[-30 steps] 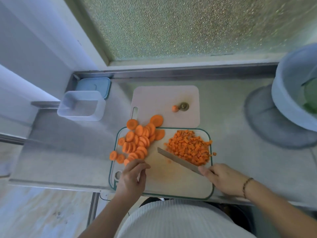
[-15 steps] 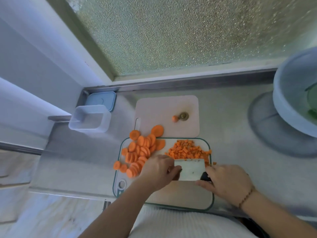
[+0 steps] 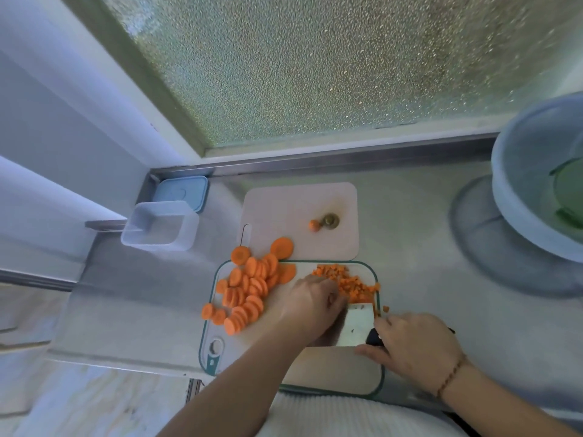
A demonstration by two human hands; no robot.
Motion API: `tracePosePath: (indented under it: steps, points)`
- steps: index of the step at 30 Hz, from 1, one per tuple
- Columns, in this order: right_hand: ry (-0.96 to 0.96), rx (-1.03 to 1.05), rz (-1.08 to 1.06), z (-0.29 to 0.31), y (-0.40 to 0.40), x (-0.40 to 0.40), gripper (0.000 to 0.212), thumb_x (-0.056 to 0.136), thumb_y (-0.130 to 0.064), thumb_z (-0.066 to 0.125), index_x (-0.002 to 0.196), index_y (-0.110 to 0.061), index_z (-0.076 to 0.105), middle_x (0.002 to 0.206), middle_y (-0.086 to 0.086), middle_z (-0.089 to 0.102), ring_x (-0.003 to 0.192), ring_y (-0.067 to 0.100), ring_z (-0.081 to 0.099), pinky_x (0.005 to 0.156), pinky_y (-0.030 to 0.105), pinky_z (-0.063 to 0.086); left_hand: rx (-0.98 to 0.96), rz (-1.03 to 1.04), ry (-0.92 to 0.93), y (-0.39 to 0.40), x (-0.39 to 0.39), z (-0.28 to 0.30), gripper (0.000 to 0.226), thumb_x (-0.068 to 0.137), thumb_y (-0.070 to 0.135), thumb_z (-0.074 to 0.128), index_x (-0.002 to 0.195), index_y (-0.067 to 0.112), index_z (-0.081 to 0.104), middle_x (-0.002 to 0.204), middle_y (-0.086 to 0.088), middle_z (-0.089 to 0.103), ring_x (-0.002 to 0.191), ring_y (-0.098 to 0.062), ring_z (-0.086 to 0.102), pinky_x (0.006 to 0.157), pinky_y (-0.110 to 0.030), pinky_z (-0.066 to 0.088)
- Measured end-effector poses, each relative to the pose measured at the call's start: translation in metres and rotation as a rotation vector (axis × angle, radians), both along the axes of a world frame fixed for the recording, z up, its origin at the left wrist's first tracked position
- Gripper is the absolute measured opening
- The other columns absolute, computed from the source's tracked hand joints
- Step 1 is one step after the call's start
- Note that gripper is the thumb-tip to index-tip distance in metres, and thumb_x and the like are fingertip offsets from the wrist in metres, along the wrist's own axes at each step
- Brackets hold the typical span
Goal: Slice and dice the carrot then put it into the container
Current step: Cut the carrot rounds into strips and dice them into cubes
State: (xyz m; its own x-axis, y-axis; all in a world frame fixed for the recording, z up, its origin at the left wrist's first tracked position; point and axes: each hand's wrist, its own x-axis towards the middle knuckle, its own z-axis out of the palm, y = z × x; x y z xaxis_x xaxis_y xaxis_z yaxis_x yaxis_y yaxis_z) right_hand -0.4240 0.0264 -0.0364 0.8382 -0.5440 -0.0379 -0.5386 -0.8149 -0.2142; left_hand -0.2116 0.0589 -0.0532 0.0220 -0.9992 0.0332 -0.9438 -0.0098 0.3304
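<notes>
Steel counter (image 3: 410,216) bearing two cutting boards (image 3: 299,216), clear container (image 3: 159,225), blue lid (image 3: 181,190), perhaps a basin (image 3: 520,190).

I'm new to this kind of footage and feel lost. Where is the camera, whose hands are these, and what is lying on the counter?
No machine here: a person wears one camera on the head, looking down at their own hands. The right hand grips a broad steel knife laid flat on the green-rimmed cutting board. The left hand rests beside the pile of diced orange carrot, apparently pushing it onto the blade. Round carrot slices lie left. A clear empty plastic container waits at the far left.
</notes>
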Motion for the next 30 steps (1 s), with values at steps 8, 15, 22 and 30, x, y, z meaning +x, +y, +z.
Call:
tracePosePath:
  steps: [8,15,22,30]
  points:
    - [0.135,0.163,-0.086,0.001,0.000,-0.002,0.129,0.043,-0.079,-0.045,0.105,-0.026,0.055,0.095,-0.005,0.067,0.080,0.018,0.066,0.062,0.031,0.046,-0.064,0.267,-0.039,-0.041,0.071,0.006,0.028,0.089,0.030,0.054,0.101,0.012,0.071,0.104,-0.008,0.070,0.098,-0.037,0.062,0.081,-0.043,0.051]
    - [0.014,0.048,-0.205,-0.013,0.010,-0.008,0.079,0.089,-0.077,0.008,0.054,-0.026,0.058,0.045,-0.003,0.054,0.032,0.014,0.051,0.027,0.027,0.036,0.352,0.281,-0.233,-0.072,0.109,0.004,0.052,0.092,0.036,0.063,0.142,0.024,0.049,0.131,-0.001,0.056,0.124,-0.027,0.052,0.107,-0.040,0.027]
    - [0.160,0.246,-0.345,0.006,0.017,-0.011,0.093,0.070,-0.091,-0.007,0.080,-0.035,0.066,0.071,-0.010,0.069,0.060,0.008,0.066,0.048,0.030,0.049,-0.038,0.202,0.244,-0.070,0.110,0.001,0.012,0.085,0.008,0.075,0.096,0.013,0.073,0.080,0.011,0.050,0.076,-0.011,0.057,0.076,-0.032,0.047]
    - [-0.007,0.803,-0.674,0.034,0.056,0.008,0.104,0.040,-0.106,0.002,0.066,-0.027,0.063,0.068,0.000,0.067,0.062,0.005,0.061,0.065,0.020,0.045,-0.553,-0.017,0.257,0.079,0.071,-0.002,0.016,0.086,0.001,0.067,0.090,0.016,0.063,0.088,0.000,0.059,0.071,-0.024,0.058,0.066,-0.032,0.047]
